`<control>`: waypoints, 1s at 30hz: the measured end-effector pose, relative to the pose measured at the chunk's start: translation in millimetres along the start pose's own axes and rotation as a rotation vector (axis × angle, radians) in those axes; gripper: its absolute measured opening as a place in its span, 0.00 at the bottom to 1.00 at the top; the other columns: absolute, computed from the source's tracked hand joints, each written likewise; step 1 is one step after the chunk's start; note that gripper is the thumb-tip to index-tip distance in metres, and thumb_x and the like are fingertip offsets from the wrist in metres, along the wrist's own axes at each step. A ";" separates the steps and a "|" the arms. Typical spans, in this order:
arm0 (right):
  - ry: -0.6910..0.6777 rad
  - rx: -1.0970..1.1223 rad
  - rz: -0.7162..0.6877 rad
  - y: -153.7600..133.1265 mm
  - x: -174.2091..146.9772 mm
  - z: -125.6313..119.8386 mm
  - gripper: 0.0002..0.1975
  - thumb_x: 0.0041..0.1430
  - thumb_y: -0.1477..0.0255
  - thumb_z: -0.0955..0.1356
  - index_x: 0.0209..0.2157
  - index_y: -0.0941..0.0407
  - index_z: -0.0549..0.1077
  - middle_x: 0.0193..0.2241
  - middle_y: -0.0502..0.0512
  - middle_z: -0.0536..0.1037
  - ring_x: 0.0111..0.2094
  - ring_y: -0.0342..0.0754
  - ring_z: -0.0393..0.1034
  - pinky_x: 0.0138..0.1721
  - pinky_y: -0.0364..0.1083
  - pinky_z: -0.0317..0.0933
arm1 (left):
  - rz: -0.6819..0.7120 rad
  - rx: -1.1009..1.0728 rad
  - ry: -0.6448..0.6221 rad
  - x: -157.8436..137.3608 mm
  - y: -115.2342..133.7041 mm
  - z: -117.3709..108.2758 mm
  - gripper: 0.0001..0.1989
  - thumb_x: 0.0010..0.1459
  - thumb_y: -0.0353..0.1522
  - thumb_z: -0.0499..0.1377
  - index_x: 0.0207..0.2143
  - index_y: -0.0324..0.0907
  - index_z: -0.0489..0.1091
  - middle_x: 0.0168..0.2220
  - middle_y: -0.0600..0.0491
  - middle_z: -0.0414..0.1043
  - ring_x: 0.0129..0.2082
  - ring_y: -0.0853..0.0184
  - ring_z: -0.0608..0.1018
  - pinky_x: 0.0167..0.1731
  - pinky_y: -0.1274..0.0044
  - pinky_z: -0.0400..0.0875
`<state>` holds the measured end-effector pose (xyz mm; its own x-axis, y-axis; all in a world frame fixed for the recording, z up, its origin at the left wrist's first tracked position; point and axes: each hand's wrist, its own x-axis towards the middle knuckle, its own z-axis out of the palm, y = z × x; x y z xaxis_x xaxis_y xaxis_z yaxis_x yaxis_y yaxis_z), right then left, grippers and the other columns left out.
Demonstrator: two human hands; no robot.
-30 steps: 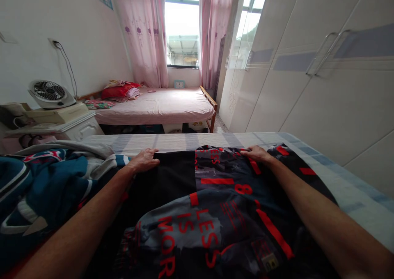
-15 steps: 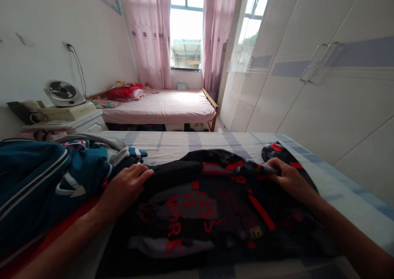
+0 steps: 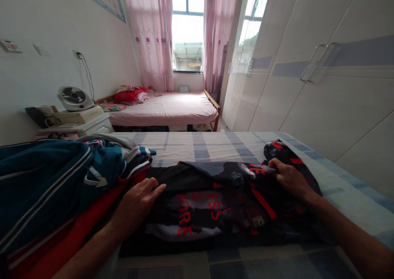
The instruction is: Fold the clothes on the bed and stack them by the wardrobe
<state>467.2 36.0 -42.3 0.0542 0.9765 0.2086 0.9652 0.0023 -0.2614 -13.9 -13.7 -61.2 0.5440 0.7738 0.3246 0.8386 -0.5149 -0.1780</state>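
Observation:
A black shirt (image 3: 197,217) with red lettering and grey patches lies spread on the bed, its upper part turned over toward me. Pinched in my right hand (image 3: 287,178) is the folded edge of this shirt, beside a sleeve (image 3: 281,149) with red marks that reaches away from me. At the shirt's left edge, the fingers of my left hand (image 3: 141,201) are closed together on the black cloth. Just left of that hand lies a heap of clothes with a teal jacket (image 3: 58,164) and a red garment (image 3: 89,225).
A checked sheet (image 3: 212,145) covers the bed under the clothes. Beyond it stand a second bed (image 3: 172,106) with pink bedding and a white cabinet carrying a small fan (image 3: 75,97). White wardrobe doors (image 3: 308,106) line the right side.
The shirt's raised far edge has come down and lies flatter, folded toward me. My left hand appears lower and further right, still at the shirt's edge. My right hand keeps its hold.

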 end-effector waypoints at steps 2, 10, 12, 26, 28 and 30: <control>0.032 -0.045 0.013 -1.6 4.8 -1.9 0.06 0.55 0.68 0.61 0.34 0.52 0.67 0.29 0.51 0.75 0.29 0.48 0.69 0.27 0.44 0.52 | 0.000 0.039 -0.032 2.0 1.8 -3.8 0.20 0.56 0.20 0.54 0.50 0.42 0.69 0.38 0.49 0.71 0.37 0.62 0.72 0.38 0.71 0.70; -0.139 -0.079 -0.157 0.9 -21.6 7.3 0.04 0.51 0.74 0.62 0.29 0.53 0.67 0.27 0.50 0.73 0.27 0.45 0.67 0.28 0.42 0.53 | -0.086 0.053 -0.110 -5.0 -4.1 7.2 0.24 0.54 0.19 0.53 0.51 0.42 0.69 0.42 0.45 0.71 0.42 0.59 0.72 0.41 0.67 0.69; -0.174 -0.100 -0.178 3.9 -27.9 5.2 0.05 0.51 0.75 0.62 0.30 0.53 0.67 0.28 0.50 0.74 0.29 0.45 0.68 0.29 0.42 0.54 | -0.117 0.005 -0.134 -6.5 -4.0 7.1 0.24 0.54 0.19 0.52 0.51 0.43 0.70 0.41 0.46 0.71 0.41 0.59 0.72 0.41 0.68 0.69; -0.063 -0.017 -0.452 -225.7 7.8 28.5 0.22 0.56 0.57 0.64 0.44 0.58 0.74 0.44 0.61 0.74 0.46 0.54 0.68 0.45 0.48 0.61 | -0.243 -0.321 -0.019 35.3 -8.6 26.1 0.24 0.61 0.40 0.47 0.55 0.37 0.66 0.61 0.42 0.59 0.62 0.54 0.58 0.60 0.61 0.54; -0.115 -0.067 -0.422 -242.6 14.2 47.3 0.18 0.55 0.61 0.65 0.40 0.59 0.76 0.43 0.63 0.75 0.46 0.56 0.68 0.44 0.48 0.61 | -0.295 -0.288 -0.088 31.8 -8.0 40.7 0.29 0.60 0.44 0.48 0.57 0.34 0.62 0.62 0.40 0.57 0.63 0.52 0.55 0.60 0.59 0.53; -0.157 -0.080 -0.356 -245.2 21.4 58.8 0.12 0.55 0.69 0.64 0.35 0.59 0.78 0.40 0.63 0.77 0.44 0.55 0.70 0.41 0.47 0.62 | -0.340 -0.294 -0.159 27.7 -7.9 46.6 0.34 0.60 0.47 0.46 0.60 0.32 0.58 0.63 0.40 0.53 0.64 0.52 0.52 0.60 0.61 0.51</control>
<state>216.6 69.0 -29.1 -0.3212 0.9387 0.1250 0.9338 0.3360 -0.1232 -4.1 29.1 -94.2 0.2572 0.9516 0.1682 0.9384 -0.2875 0.1919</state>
